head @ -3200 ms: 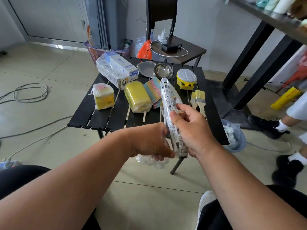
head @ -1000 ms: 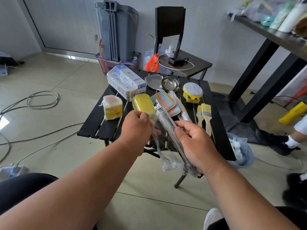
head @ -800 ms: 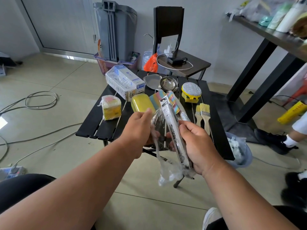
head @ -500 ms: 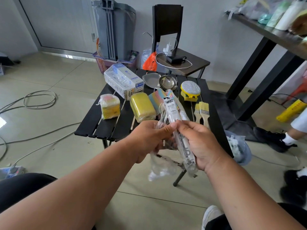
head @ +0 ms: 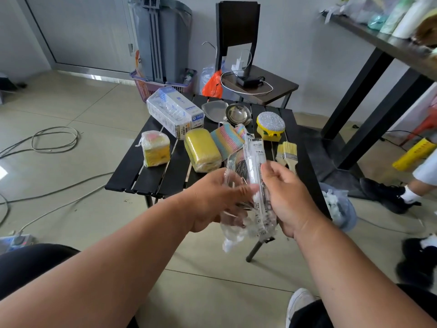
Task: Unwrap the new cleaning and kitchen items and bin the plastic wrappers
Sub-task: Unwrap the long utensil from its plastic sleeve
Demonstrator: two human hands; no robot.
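Bare forearms, sleeveless to frame edge; black fabric trousers (head: pixel 35 263); white rubber-toed shoe (head: pixel 298 304) at lower right.

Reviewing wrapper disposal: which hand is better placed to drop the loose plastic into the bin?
Probably the left hand: it already grips the loose clear wrapper. The right hand is nearer the bin but holds the long packaged item.
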